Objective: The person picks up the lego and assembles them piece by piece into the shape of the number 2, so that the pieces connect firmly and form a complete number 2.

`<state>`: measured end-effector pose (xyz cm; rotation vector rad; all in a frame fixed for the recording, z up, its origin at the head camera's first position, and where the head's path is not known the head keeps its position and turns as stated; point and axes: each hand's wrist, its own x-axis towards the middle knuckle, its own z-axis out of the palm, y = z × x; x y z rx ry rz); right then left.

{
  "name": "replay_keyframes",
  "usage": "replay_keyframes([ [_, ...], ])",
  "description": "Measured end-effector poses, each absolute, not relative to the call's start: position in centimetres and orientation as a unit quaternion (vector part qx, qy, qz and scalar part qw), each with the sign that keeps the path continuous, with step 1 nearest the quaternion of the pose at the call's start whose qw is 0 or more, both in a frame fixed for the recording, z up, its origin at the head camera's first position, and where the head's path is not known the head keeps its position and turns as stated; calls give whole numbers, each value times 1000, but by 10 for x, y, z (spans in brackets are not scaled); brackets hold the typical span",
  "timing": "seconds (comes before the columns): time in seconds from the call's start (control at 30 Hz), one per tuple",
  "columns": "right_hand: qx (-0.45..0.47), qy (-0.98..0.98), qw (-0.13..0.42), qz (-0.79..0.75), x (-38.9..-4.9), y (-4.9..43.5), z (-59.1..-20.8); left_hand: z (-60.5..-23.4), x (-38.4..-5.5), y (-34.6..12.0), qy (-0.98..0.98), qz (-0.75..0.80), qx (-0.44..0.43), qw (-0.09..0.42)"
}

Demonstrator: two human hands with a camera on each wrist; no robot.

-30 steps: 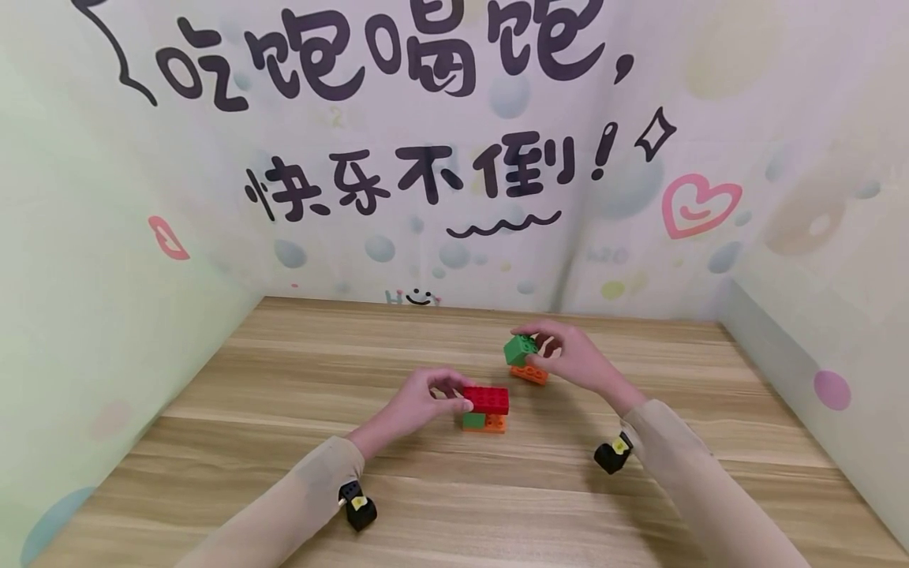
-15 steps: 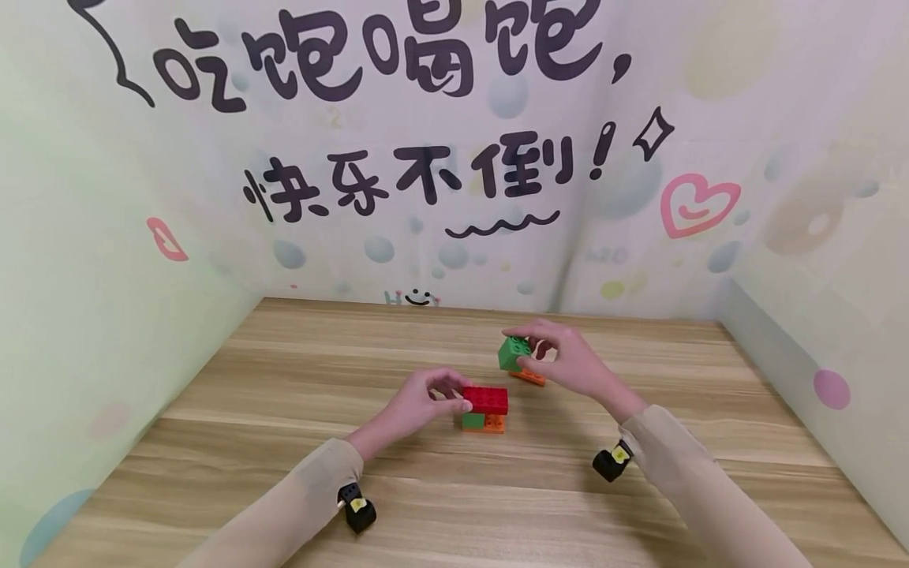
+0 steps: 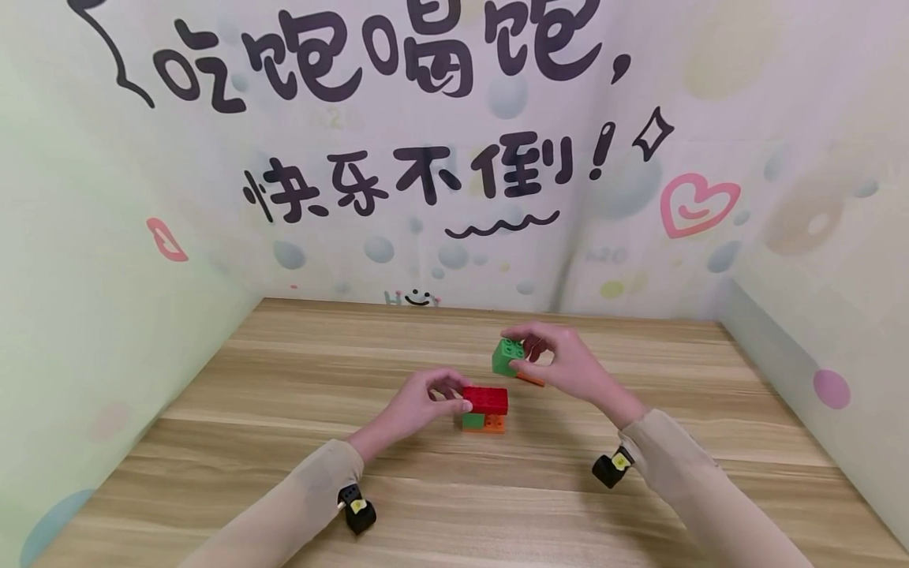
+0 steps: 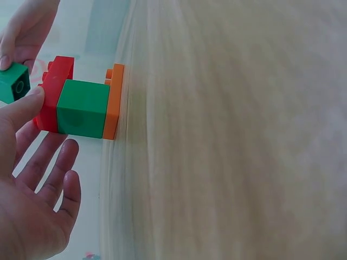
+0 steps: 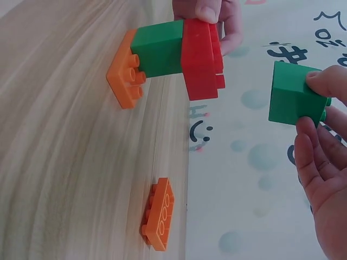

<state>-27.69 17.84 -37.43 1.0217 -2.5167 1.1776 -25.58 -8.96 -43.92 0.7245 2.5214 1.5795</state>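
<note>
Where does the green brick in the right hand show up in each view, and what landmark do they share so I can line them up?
Head: the green brick, held in the right hand, is a little right of centre, below mid-height.
Left wrist: at the left edge, upper half, cut off by the frame.
Right wrist: right side, upper half.
Shared landmark: the red brick, visible in all three.

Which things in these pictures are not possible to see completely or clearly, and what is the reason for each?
- Head view: most of the loose orange brick, behind the right hand and the green block it holds.
- Left wrist view: parts of that green block and of the left hand, cut off by the left edge.
- Head view: faint lettering, too blurred to read surely.
</note>
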Motion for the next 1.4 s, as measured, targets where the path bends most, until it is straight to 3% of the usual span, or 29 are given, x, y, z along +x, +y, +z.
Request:
replay_keyframes([
  [0.9, 364, -841, 100, 387, -266, 171, -376, -440, -254, -89, 816, 529, 228, 45],
  [1.4, 356, -845, 86, 390, -264, 169, -380, -409, -233, -87, 809, 538, 231, 54],
])
